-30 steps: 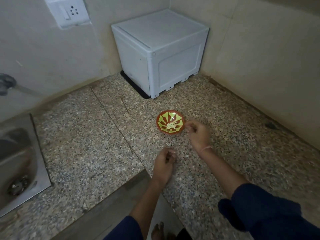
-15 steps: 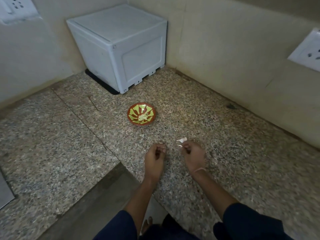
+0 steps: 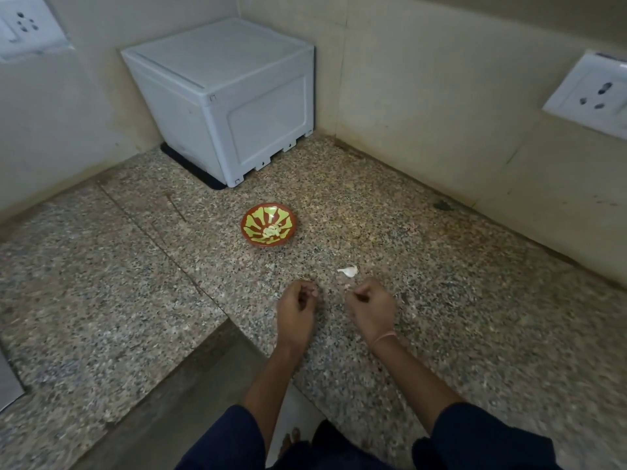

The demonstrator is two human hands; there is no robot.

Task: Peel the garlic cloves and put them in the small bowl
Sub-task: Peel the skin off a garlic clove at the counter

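Note:
A small red bowl (image 3: pixel 268 224) with a yellow-green pattern stands on the speckled stone counter (image 3: pixel 441 300) and holds a few pale peeled garlic cloves (image 3: pixel 271 231). One white unpeeled garlic clove (image 3: pixel 348 271) lies on the counter in front of the bowl, to its right. My right hand (image 3: pixel 371 308) hovers just below that clove with its fingers curled in, a small gap apart from it. My left hand (image 3: pixel 298 307) is beside it, fingers also curled. I see nothing held in either hand.
A white plastic box (image 3: pixel 224 96) stands in the back corner behind the bowl. Walls close the counter at the back and right, each with a white socket (image 3: pixel 590 96). The counter's inner edge (image 3: pixel 217 334) steps down near my left forearm.
My right hand drew back from the bowl toward me, and the white clove now lies apart from its fingertips. The view swung right; the sink at the left went out of frame.

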